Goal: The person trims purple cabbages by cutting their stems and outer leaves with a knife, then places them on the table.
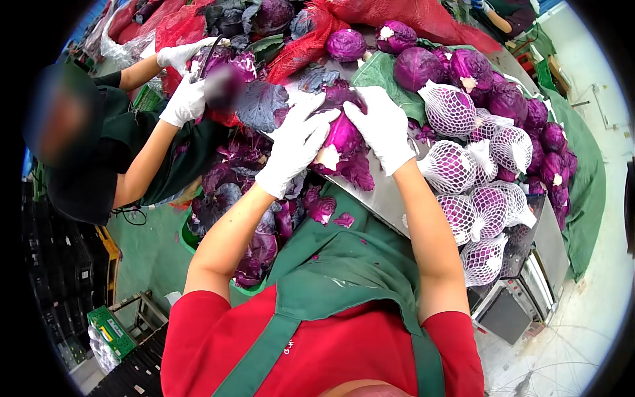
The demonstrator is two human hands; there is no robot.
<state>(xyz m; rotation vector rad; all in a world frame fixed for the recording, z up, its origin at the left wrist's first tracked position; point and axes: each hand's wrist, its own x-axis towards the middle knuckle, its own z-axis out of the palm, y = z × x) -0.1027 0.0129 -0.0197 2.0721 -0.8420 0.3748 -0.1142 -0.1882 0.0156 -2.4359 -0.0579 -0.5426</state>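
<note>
Both my hands wear white gloves. Between them, over the metal table's edge (pixel 387 210), is a purple cabbage (pixel 344 135) with a pale cut stem and a loose leaf hanging below. My left hand (pixel 296 142) holds its left side, fingers spread over it. On the other side, my right hand (pixel 381 126) presses against its upper right. Just right of my right hand lie several cabbages in white foam nets (pixel 448 109). Under my left hand, torn purple leaves (pixel 264 228) fill a green container.
At the left a co-worker (pixel 126 139) in white gloves handles another cabbage (pixel 223 86). Unwrapped cabbages (pixel 418 69) are piled at the upper right. Red mesh sacks (pixel 410 20) lie along the back. A green crate (pixel 111 333) stands lower left, and another person (pixel 506 20) is at the far upper right.
</note>
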